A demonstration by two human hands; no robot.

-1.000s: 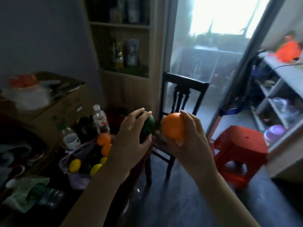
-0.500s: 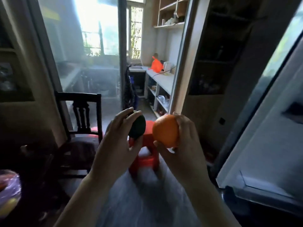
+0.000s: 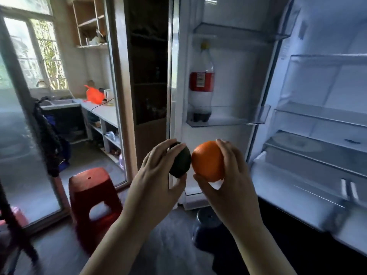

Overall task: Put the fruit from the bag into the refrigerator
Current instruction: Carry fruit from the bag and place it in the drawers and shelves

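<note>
My left hand (image 3: 156,183) grips a dark green avocado (image 3: 181,161), and my right hand (image 3: 232,179) holds an orange (image 3: 207,160). Both fruits are held side by side, almost touching, at chest height in front of the open refrigerator (image 3: 309,124). Its interior shelves (image 3: 317,114) and a lower drawer (image 3: 297,187) lie to the right of the orange. The fridge door (image 3: 228,92) stands open straight ahead, behind the fruit. The bag is out of view.
A cola bottle (image 3: 201,84) stands in the door's shelf (image 3: 228,120). A red plastic stool (image 3: 92,197) sits on the floor at the left, a dark stool (image 3: 208,223) below my hands. A glass sliding door (image 3: 29,116) and a counter (image 3: 99,110) lie at left.
My view has swung right from the table and bag, past the chair, to the open refrigerator. Both hands have kept the same fruit, carried along in front of me.
</note>
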